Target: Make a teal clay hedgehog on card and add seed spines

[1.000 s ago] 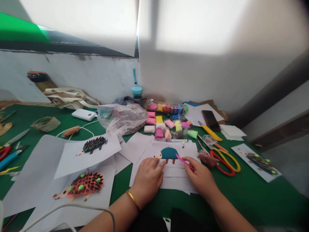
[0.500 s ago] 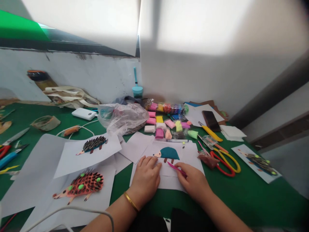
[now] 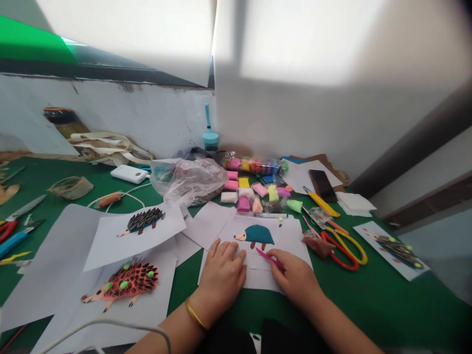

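A teal clay hedgehog (image 3: 259, 234) with a pale face and brown legs lies on the white paper (image 3: 258, 279) in front of me. My left hand (image 3: 223, 269) rests flat on that paper, fingers stretched out, just below the hedgehog's face. Between the thumb and fingers of my right hand (image 3: 297, 275) is a pink clay modelling knife (image 3: 266, 255). Its tip points left and up, just below the brown legs and apart from them. My fingers hide the rear of the knife.
Behind the paper lie several packets of coloured clay (image 3: 243, 204), a pen (image 3: 271, 215) and a plastic bag (image 3: 190, 182). Scissors (image 3: 342, 250), a yellow cutter (image 3: 323, 204) and a phone (image 3: 322, 185) are on the right. Finished hedgehogs on paper, including a red one (image 3: 129, 284), lie left.
My left hand and wrist have shifted very slightly. My right hand keeps its grip on the pink knife in nearly the same place, and the hedgehog looks unchanged.
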Available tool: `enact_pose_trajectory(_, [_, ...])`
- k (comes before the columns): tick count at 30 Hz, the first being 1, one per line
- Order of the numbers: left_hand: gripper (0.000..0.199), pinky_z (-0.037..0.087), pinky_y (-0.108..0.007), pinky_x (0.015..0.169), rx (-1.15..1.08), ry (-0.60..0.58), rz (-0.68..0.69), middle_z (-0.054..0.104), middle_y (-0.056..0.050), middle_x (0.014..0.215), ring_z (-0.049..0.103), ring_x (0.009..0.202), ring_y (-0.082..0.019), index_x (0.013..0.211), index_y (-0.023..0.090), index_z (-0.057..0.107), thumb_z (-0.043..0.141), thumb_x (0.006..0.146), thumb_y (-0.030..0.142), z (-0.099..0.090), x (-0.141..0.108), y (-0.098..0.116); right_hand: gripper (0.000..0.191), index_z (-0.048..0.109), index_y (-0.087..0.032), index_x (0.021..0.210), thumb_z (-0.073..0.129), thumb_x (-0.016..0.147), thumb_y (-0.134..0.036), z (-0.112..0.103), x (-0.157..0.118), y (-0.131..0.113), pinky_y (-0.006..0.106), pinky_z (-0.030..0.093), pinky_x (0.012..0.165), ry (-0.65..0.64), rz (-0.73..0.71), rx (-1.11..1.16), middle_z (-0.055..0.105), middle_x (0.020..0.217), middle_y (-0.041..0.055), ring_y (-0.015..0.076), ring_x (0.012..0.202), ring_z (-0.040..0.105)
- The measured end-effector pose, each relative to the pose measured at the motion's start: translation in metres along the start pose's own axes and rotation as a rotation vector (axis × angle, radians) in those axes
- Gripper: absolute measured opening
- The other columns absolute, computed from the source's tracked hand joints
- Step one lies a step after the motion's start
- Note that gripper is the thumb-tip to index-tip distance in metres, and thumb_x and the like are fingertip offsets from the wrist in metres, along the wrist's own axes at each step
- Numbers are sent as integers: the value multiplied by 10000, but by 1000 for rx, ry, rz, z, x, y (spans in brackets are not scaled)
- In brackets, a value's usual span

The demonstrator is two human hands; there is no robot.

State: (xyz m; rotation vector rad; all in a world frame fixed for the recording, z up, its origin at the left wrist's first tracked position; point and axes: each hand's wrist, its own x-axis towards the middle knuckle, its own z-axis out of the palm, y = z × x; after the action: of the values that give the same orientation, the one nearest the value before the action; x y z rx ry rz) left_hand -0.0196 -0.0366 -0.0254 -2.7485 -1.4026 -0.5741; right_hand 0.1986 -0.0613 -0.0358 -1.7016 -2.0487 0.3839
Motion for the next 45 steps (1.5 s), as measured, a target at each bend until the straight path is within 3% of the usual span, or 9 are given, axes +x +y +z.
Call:
enact_pose_trajectory(4, [382, 339, -535, 1089, 7, -4, -13, 595, -79, 1171, 539, 1086, -264, 1260, 265, 585, 577, 879, 250, -1, 1, 0, 288, 655, -226, 1095, 434, 915, -268, 0, 0, 0, 323, 513, 811, -1, -2, 2, 735, 1050, 52, 210, 921, 689])
enact_pose_trajectory(9, [271, 327, -527, 1097, -9, -2, -9, 608, -65, 1124, 546, 1059, -249, 1142, 261, 642, 571, 882, 231, -2, 1, -1, 287, 655, -220, 1093, 440, 906, -256, 0, -1, 0, 323, 512, 814, -1, -6, 9, 735, 1055, 56, 212, 926, 688])
enact_pose_trajectory(13, [398, 330, -557, 1084, -3, -16, -27, 592, -71, 1172, 539, 1075, -263, 1270, 285, 577, 582, 875, 242, -1, 0, 0, 288, 655, -222, 1097, 437, 913, -266, 0, 0, 0, 325, 511, 806, -13, 4, 8, 735, 1035, 48, 211, 912, 686])
enact_pose_trajectory(16, [312, 323, -540, 1100, -25, -7, -25, 606, -67, 1148, 546, 1081, -254, 1189, 269, 623, 577, 881, 242, -2, 0, 0, 282, 655, -223, 1089, 439, 915, -271, 1, 0, 0, 326, 513, 802, -8, 7, 18, 734, 1033, 45, 210, 910, 686])
enact_pose_trajectory(23, [369, 328, -492, 1126, -120, 89, 0, 654, -78, 1190, 588, 1130, -213, 1224, 196, 593, 493, 879, 114, -7, 1, -10, 255, 643, -209, 1033, 419, 939, -287, -1, -3, 4, 304, 504, 767, 118, -6, 45, 721, 973, 56, 196, 864, 671])
enact_pose_trajectory(29, [383, 310, -525, 1137, -111, 44, 10, 662, -78, 1191, 591, 1146, -226, 1161, 197, 629, 475, 839, 60, -7, 1, -12, 214, 618, -216, 970, 420, 930, -288, -6, -2, 5, 291, 478, 706, 136, 49, 32, 692, 880, 37, 188, 785, 648])
enact_pose_trajectory(36, [451, 371, -490, 1087, -73, 101, -128, 636, -88, 1137, 586, 1062, -232, 1238, 192, 584, 460, 827, 55, -6, 2, -14, 211, 611, -217, 966, 416, 927, -288, -5, -1, 5, 291, 463, 693, 116, 64, 42, 681, 858, 37, 192, 773, 638])
enact_pose_trajectory(41, [342, 309, -509, 1120, -46, 55, -110, 641, -64, 1110, 575, 1068, -236, 1063, 219, 659, 495, 811, 56, -6, 2, -15, 204, 614, -216, 957, 425, 918, -281, -5, -1, 4, 287, 460, 694, 119, 65, 35, 681, 856, 33, 190, 772, 638])
enact_pose_trajectory(45, [389, 272, -547, 1127, 0, 16, -71, 629, -64, 1187, 543, 1134, -261, 1133, 256, 644, 531, 806, 79, -4, 2, -9, 216, 622, -217, 954, 417, 918, -276, -5, -1, 3, 286, 462, 689, 112, 62, 22, 684, 861, 36, 188, 769, 638])
